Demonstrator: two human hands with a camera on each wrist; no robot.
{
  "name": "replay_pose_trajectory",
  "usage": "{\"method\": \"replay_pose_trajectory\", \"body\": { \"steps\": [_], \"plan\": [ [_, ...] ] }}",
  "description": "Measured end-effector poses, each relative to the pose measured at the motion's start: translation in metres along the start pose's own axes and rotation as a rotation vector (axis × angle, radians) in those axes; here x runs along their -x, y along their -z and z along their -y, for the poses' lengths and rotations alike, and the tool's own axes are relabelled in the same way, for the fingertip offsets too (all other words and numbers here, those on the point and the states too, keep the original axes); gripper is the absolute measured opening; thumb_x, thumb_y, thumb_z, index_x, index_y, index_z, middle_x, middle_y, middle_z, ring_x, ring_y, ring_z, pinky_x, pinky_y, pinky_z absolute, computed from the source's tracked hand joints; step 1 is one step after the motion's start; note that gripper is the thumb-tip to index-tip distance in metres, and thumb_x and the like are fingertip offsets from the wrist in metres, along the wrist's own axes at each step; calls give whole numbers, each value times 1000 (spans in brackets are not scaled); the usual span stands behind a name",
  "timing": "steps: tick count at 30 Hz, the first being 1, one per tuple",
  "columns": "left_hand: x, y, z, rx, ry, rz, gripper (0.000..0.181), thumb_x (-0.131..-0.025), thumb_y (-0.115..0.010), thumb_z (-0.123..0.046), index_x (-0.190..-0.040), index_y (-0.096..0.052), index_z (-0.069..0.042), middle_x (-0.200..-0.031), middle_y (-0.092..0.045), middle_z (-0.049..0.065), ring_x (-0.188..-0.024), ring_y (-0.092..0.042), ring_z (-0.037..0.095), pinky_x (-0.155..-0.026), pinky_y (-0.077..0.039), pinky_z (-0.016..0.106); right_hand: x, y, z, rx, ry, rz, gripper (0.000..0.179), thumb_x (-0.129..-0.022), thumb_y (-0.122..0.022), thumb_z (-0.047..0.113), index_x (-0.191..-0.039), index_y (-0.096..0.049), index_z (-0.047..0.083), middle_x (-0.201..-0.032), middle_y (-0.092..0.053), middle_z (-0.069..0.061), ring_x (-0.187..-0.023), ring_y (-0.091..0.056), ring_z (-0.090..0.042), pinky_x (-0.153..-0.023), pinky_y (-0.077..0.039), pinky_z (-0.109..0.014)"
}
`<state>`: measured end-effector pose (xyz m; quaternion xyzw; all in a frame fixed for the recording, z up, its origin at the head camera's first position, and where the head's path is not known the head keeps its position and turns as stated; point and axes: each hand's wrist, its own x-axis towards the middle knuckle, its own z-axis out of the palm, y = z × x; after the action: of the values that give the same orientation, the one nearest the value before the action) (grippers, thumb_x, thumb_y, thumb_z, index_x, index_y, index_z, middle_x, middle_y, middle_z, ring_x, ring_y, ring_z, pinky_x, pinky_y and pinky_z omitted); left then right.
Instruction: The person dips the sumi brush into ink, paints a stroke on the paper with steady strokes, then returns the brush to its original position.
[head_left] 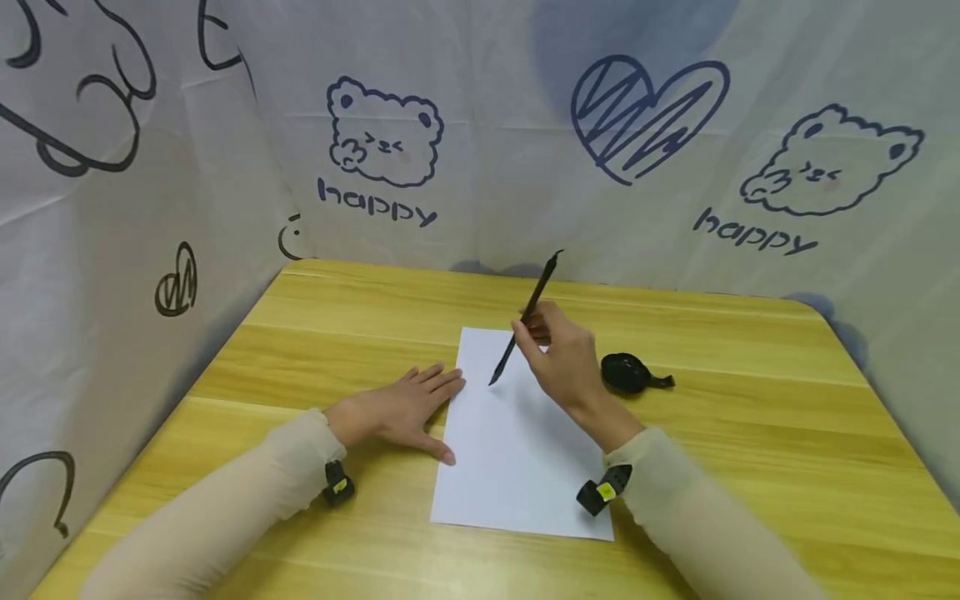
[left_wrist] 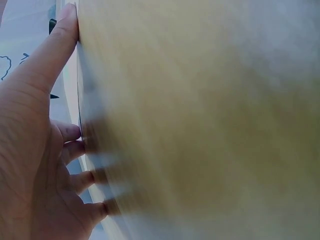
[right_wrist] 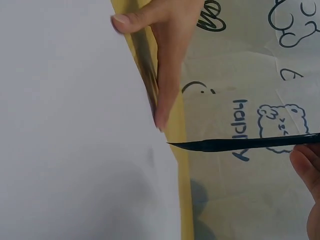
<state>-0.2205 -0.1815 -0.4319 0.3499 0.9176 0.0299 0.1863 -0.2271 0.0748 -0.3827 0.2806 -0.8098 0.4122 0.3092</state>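
Paper (head_left: 517,450) lies near on the table (head_left: 750,433), pinned at its left edge by the flat, straight-fingered left hand (head_left: 397,412). Farther, the right hand (head_left: 566,362) pinches a brush (head_left: 525,321), tip just above the sheet. Right: a black ink dish (head_left: 626,372).

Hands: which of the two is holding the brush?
The right hand grips the black brush above the white paper; the left hand lies flat at the paper's edge.

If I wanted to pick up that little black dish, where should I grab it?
Grip the small black dish by its short handle tab, which sticks out on the side away from the paper. Come from that open side, since the right hand with the brush crowds the other.
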Motion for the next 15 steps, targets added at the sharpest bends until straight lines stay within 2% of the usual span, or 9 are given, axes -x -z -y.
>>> {"method": "replay_pose_trajectory", "body": {
  "steps": [5,15],
  "plan": [
    [0,0,0,2,-4,-2,120,-72,-51,-87,-159,-12,-13,-164,-7,4,-148,-3,32,-117,-8,53,7,-8,4,-16,-11,-7,18,-94,-67,11,-106,-61,0,-91,-71,-9,-80,-71,-20,-68,-58,-28],
    [0,0,0,-11,-9,5,119,-73,-49,-87,-159,-10,-14,-164,-6,4,-148,-2,32,-116,-9,54,16,-13,4,-35,24,-55,18,-93,-68,10,-103,-60,-2,-87,-70,-9,-77,-71,-18,-67,-57,-25]
  ]
}}
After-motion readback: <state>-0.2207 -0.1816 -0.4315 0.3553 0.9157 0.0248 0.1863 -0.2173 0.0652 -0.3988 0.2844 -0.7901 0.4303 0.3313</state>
